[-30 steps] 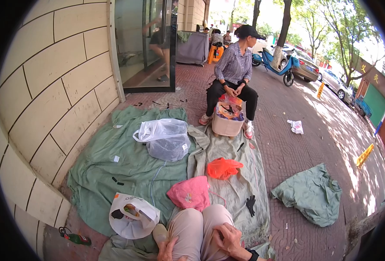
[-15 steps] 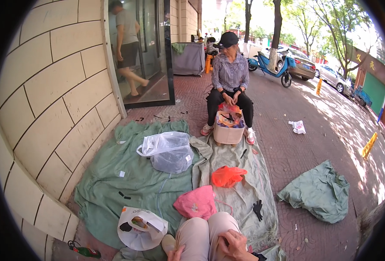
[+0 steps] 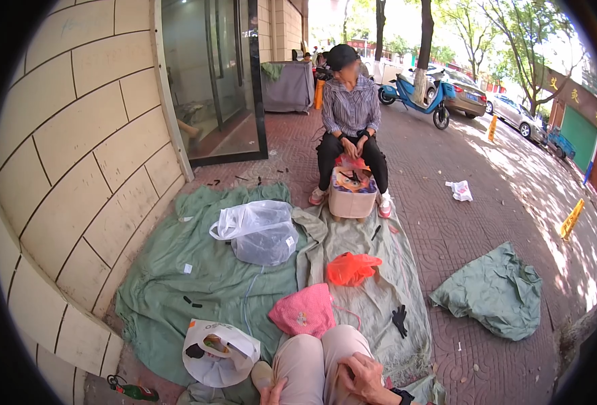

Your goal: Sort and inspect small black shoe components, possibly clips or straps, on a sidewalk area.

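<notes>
My left hand (image 3: 273, 392) rests against the side of my left thigh, only partly in view, its fingers laid along the beige trousers (image 3: 300, 368). On my right knee lies my right hand (image 3: 362, 378), fingers bent loosely and apart, holding nothing that I can see. Just beyond my knees is a pink checked cloth bag (image 3: 304, 312) with a cord. A white plastic bag (image 3: 221, 358) with things inside stands to the left of my legs. To the right, a black glove (image 3: 399, 320) lies on the pale green sheet (image 3: 406, 287).
A red plastic bag (image 3: 352, 269) and a clear plastic bag (image 3: 265, 236) lie on the sheets. Opposite sits a person (image 3: 351, 111) behind a beige box-like stool (image 3: 352, 204). A green sack (image 3: 494, 290) is at right, a green bottle (image 3: 138, 392) at lower left, a tiled wall (image 3: 76, 169) alongside.
The walker in the glass doorway has moved left, nearly out of sight. The seated person has lifted and turned the head toward the right. My hands have stayed in place.
</notes>
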{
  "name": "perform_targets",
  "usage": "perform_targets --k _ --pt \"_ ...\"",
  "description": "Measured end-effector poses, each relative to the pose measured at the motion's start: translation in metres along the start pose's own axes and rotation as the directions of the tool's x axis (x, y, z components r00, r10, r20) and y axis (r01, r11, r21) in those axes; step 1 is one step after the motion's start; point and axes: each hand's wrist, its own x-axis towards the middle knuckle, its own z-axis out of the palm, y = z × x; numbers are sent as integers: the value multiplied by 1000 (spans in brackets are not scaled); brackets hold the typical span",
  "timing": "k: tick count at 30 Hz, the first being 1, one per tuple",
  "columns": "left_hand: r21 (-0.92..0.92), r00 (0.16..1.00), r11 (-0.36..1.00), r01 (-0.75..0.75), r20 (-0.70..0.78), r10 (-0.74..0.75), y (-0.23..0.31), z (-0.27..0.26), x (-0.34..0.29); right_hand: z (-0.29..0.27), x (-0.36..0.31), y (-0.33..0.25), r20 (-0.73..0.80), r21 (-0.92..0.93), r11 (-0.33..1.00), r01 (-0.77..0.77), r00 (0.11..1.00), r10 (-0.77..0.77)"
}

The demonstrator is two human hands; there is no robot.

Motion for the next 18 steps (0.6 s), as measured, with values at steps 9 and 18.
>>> perform_targets --k 9,18 --pt "-22 1000 1000 -11 -5 11 -4 0 1 1 7 -1 -1 -47 998 34 999 -34" --pt "-1 1000 1000 -12 -1 12 -7 3 0 0 6 0 -6 -46 998 31 999 -31"
